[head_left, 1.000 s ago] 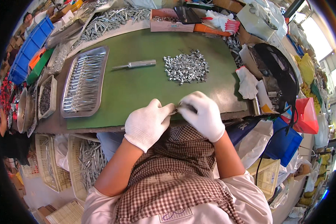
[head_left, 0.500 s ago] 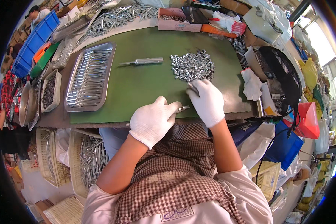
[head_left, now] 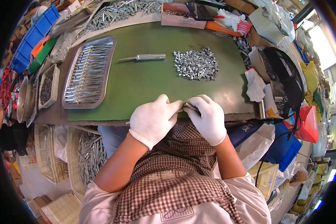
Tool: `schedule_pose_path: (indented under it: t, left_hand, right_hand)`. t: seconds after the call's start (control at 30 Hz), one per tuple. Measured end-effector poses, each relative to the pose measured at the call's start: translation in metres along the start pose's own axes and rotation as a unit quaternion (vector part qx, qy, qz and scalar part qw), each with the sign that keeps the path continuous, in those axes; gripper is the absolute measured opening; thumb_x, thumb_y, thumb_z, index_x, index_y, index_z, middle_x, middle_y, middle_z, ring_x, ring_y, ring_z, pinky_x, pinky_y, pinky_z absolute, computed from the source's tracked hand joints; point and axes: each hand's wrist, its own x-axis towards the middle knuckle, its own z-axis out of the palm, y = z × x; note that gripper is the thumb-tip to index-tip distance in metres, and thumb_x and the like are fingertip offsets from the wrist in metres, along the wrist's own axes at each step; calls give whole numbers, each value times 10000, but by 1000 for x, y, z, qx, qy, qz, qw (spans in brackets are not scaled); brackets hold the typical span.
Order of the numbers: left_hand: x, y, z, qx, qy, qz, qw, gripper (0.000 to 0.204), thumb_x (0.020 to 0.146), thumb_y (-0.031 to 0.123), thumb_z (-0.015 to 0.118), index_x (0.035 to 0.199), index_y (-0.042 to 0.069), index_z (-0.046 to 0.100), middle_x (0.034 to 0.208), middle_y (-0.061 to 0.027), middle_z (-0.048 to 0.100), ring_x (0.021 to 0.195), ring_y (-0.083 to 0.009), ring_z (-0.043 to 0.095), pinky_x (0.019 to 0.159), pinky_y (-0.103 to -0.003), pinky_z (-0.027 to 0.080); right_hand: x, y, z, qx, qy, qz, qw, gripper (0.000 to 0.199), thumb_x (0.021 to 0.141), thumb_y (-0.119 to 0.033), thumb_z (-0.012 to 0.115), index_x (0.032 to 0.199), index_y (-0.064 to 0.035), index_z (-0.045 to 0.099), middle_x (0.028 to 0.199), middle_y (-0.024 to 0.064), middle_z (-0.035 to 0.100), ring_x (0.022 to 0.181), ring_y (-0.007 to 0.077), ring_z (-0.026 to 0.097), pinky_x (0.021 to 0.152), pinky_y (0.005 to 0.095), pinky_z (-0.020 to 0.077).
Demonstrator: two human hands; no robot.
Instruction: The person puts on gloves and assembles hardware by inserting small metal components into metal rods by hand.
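Observation:
My gloved left hand [head_left: 151,121] is closed around a slender metal tool, mostly hidden; its thin tip shows left of the glove, low at the mat's front edge. My gloved right hand [head_left: 209,118] pinches a small metal piece [head_left: 190,107] against the tool's right end, so the fingertips of both hands nearly meet. Beyond them on the green mat [head_left: 138,82] lies a pile of small silvery metal fittings [head_left: 196,65]. A similar metal tool with a thin shaft [head_left: 150,57] rests to the pile's left.
On the left, a steel tray [head_left: 82,106] holds a row of slim metal tools. A box of small parts [head_left: 46,86] stands beside it. Along the back are heaped metal parts [head_left: 119,13] and a pink carton [head_left: 183,22]. A spare glove [head_left: 254,85] lies at the right.
My right hand has come from the near edge of the pile down toward my left hand, bringing the small metal piece to the tool's end. My left hand stays in place.

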Motion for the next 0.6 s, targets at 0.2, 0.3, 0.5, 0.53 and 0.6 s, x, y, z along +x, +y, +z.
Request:
schedule_pose_path:
  t: [0.2,0.3,0.5,0.53,0.6]
  left_hand:
    - [0,-1,-1,-7,-10,-2,1000,239,865,255,683,1102,235,710,862,-49,590,667,-273,656,582,-399,548]
    - [0,-2,-1,-4,-9,0,1000,243,865,261,689,1104,226,711,859,-51,587,659,-277,654,579,-403,547]
    - [-2,-4,1,0,-7,9,1000,206,877,269,691,1077,233,729,854,-55,580,653,-274,653,573,-410,543]
    - [-2,-3,2,6,-10,9,1000,180,890,275,684,1058,233,732,850,-57,575,645,-273,650,565,-407,540]
    - [-4,-5,3,19,-11,5,1000,157,902,282,677,1040,233,736,845,-60,570,637,-272,646,557,-404,538]
  right_hand:
    - [-1,-5,2,41,-13,11,999,148,799,-54,707,936,-76,658,896,105,666,793,328,665,681,418,535]
    - [5,-13,-3,8,-36,6,999,175,797,-34,678,963,-73,639,892,119,656,811,352,654,709,433,532]
    - [16,-19,-10,-8,-104,19,994,191,815,-34,639,1000,-64,604,905,151,654,836,381,649,720,456,523]
    - [16,-20,-12,-7,-105,18,994,191,815,-34,639,1000,-64,604,905,151,654,836,381,649,720,456,523]
    - [16,-21,-13,-31,-108,23,993,171,824,-45,638,991,-68,610,908,159,661,835,374,658,723,455,524]
